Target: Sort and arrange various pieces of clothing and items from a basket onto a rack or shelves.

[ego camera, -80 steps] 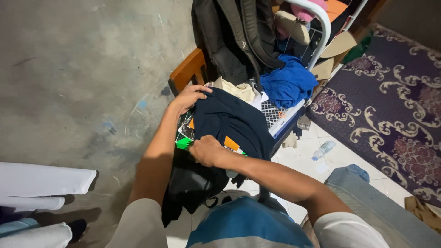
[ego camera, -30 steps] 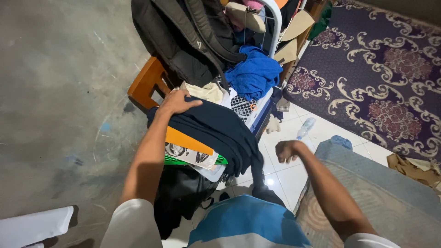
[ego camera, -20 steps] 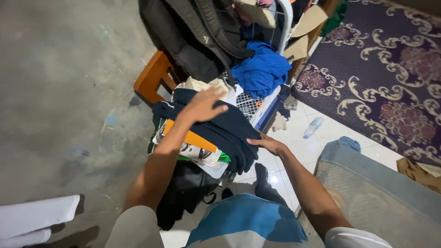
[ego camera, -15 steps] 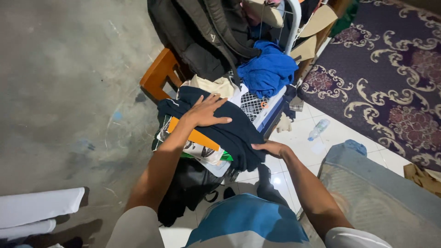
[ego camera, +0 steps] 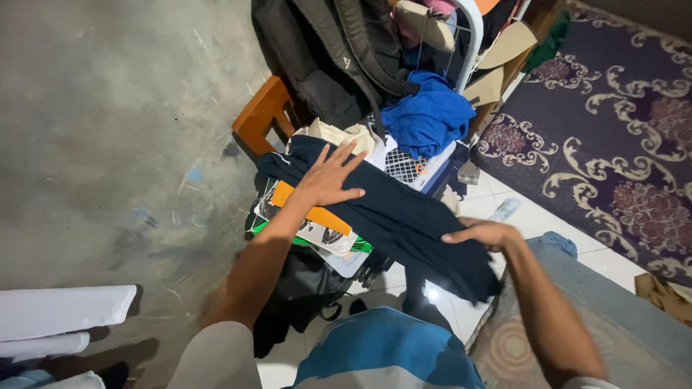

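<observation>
A dark navy garment (ego camera: 393, 209) lies stretched over a pile on a chair. My left hand (ego camera: 330, 177) rests flat on its upper part with fingers spread. Towards the right, my right hand (ego camera: 481, 233) grips the garment's lower end and lifts it out over the floor. Under the garment lie an orange flat item (ego camera: 311, 212) and a white printed sheet with a green edge (ego camera: 317, 236).
A wooden chair (ego camera: 261, 115) carries a black backpack (ego camera: 328, 50), a blue cloth (ego camera: 429, 115) and a cream cloth. A black bag (ego camera: 299, 295) sits on the white tiles below. At the right are a plastic bottle (ego camera: 504, 209), a purple patterned rug (ego camera: 620, 122) and a grey mat (ego camera: 613, 317). White fabric lies bottom left.
My right hand took hold of the garment's lower end and pulled it out to the right, stretching it. My left hand stayed pressed on the upper part, fingers spreading wider.
</observation>
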